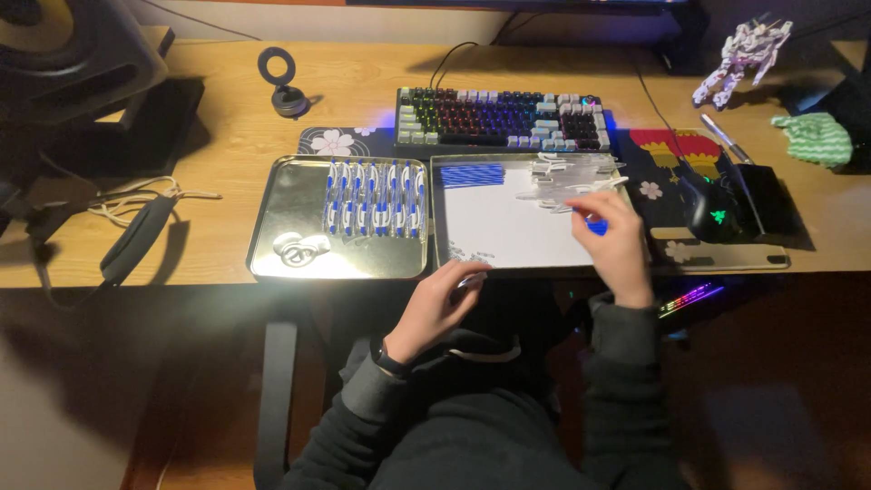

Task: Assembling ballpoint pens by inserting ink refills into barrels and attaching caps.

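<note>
The right hand pinches a small blue plastic piece; it looks light, stiff, slippery. The left hand grips 1 thin clear pen part.

It was a home computer desk in a dim room: a wooden desk carried a backlit keyboard, a mouse, headphones at left and a toy robot figure far right.
</note>
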